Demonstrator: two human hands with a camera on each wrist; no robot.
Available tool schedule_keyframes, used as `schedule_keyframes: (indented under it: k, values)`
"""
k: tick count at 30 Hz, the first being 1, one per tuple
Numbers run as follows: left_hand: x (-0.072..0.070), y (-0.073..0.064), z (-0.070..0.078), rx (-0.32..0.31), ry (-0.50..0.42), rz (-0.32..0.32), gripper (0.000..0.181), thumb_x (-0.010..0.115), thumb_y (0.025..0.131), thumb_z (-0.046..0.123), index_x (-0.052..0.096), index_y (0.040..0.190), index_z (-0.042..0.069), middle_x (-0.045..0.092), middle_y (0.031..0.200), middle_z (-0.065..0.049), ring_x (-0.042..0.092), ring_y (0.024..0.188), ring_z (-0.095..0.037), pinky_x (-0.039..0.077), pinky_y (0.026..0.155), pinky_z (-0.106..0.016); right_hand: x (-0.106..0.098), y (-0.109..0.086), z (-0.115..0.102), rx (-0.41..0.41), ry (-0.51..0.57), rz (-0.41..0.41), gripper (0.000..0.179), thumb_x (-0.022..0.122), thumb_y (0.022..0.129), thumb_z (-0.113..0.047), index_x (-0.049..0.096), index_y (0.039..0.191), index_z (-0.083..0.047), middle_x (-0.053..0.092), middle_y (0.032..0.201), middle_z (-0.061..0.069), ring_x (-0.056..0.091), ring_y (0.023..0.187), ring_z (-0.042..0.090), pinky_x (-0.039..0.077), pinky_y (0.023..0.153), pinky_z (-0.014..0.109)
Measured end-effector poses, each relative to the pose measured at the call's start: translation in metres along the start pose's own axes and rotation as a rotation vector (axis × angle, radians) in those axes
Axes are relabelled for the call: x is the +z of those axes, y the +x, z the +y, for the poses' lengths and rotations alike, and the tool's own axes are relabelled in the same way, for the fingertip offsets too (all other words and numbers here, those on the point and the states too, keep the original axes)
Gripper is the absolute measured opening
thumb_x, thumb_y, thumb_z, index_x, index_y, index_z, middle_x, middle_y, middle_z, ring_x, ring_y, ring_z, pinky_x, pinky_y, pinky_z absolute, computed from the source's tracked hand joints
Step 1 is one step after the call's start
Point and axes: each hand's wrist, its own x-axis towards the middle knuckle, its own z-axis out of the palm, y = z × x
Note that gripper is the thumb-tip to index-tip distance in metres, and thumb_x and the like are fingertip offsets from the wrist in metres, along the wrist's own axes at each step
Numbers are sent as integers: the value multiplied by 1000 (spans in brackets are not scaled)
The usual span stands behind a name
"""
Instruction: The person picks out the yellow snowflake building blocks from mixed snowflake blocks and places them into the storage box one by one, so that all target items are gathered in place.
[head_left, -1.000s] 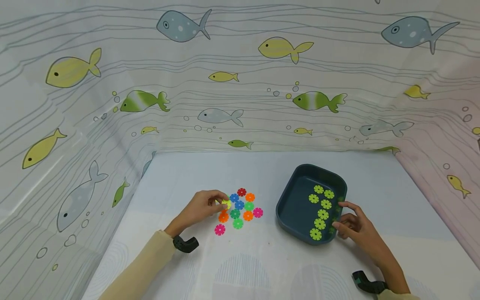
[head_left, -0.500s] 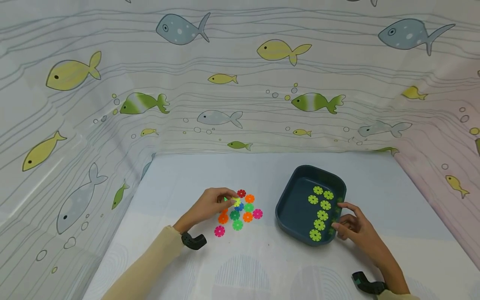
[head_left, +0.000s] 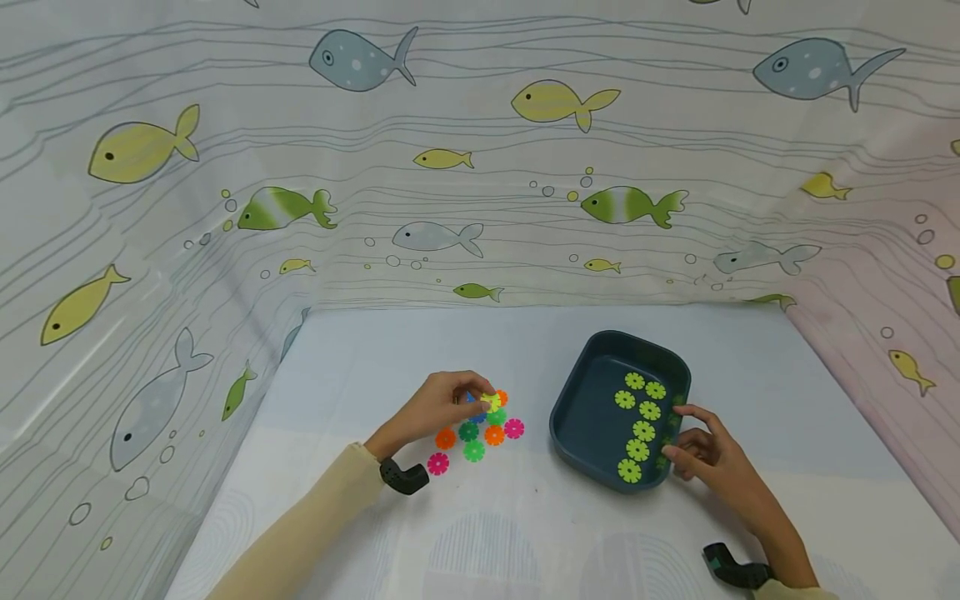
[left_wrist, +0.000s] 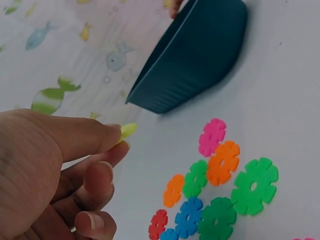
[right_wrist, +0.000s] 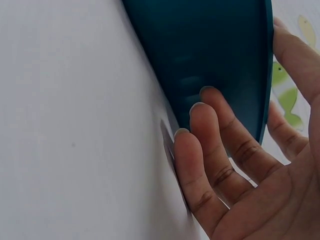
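Note:
My left hand pinches a yellow flower-shaped plastic disc between thumb and index finger. It hangs over a loose group of notched discs on the table, among them a green disc, a blue disc and a pink disc. To the right stands a dark teal tray, where several yellow discs lie. My right hand grips the tray's right rim, thumb and index finger over the edge. In the right wrist view, its other fingers lie along the outer wall.
A pale patterned cloth covers the table. Behind and at the sides rises a fish-printed sheet. Each wrist carries a black curved device, the left device close to a pink disc.
My left hand has moved right across the loose discs, carrying the yellow disc toward the tray. The right hand keeps its place on the rim.

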Motion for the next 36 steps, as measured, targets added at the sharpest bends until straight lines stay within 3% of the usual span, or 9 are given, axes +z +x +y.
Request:
schedule_keyframes:
  k: [17, 25, 36]
  values:
    - [15, 21, 18, 57, -40, -54, 17, 75, 96, 22, 74, 114, 22, 69, 95, 11, 58, 70, -15, 46, 62, -26, 0, 1, -2, -28, -10, -3, 69, 70, 100, -14, 28, 155, -8, 65, 103, 21, 67, 76, 28, 57, 64, 36]
    - [24, 37, 33, 132, -71, -75, 18, 75, 97, 22, 73, 115, 20, 70, 97, 11, 57, 67, -19, 47, 61, -26, 0, 1, -2, -21, -12, 2, 69, 70, 100, -14, 28, 155, -9, 65, 103, 21, 67, 76, 28, 57, 64, 36]
    - [45, 52, 49, 171, -113, -115, 17, 74, 97, 19, 75, 113, 20, 71, 95, 12, 57, 64, -13, 49, 62, -26, 0, 0, -1, -12, -9, 4, 70, 71, 99, -14, 28, 155, -9, 64, 102, 21, 66, 76, 28, 57, 64, 36]
